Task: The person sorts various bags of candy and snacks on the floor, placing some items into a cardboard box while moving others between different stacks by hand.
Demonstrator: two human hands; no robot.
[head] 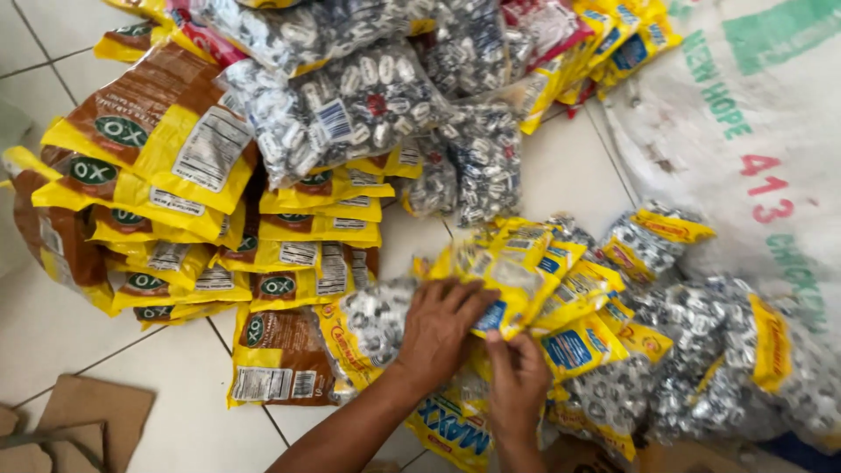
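Many candy bags lie heaped on a tiled floor. My left hand [441,328] lies flat, fingers spread, on a yellow-topped bag of silver-wrapped candies [504,276] in the middle pile. My right hand [517,381] pinches the lower edge of that same bag beside the left hand. Under and around it lie more yellow and blue candy bags [578,342]. Both forearms enter from the bottom edge.
Brown and yellow bags [149,140] are stacked at the left. Clear bags of silver candies [350,105] pile at the top centre. A white woven sack [745,131] lies at the right. Cardboard pieces [88,412] sit at the bottom left on white floor tile [184,385].
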